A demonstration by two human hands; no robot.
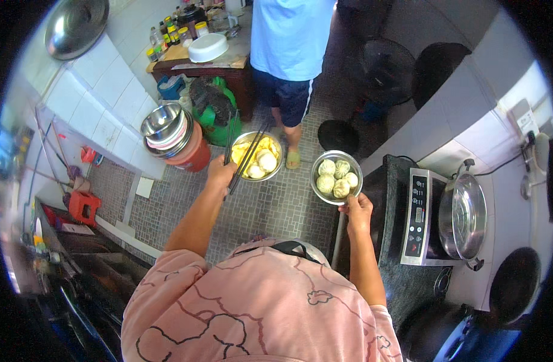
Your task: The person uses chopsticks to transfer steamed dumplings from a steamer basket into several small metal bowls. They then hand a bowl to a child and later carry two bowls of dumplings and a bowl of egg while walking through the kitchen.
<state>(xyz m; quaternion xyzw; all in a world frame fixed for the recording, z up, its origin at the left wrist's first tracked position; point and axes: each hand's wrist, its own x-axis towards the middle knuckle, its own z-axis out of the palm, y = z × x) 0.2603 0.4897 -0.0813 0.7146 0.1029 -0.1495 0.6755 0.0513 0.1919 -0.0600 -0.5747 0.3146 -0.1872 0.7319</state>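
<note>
My left hand point(222, 174) grips a metal bowl point(282, 158) by its edge, together with several dark chopsticks point(248, 158) that stick out over the bowl. Yellow food pieces point(241, 151) that look like egg and a few round white buns or eggs point(265, 162) lie in it. To the right, my right hand point(359, 211) holds a second metal bowl point(318, 192) by its near rim, thumb on the edge. Several pleated steamed buns point(325, 183) fill this bowl. Both bowls are held above the tiled floor, apart from each other.
A person in a blue shirt point(288, 40) stands ahead. Stacked basins point(161, 122) sit on a red bucket point(193, 156) at left. An induction cooker point(414, 217) with a metal pot point(466, 217) is on the right counter point(396, 289). A table point(238, 59) holds bottles and a white basin point(208, 47).
</note>
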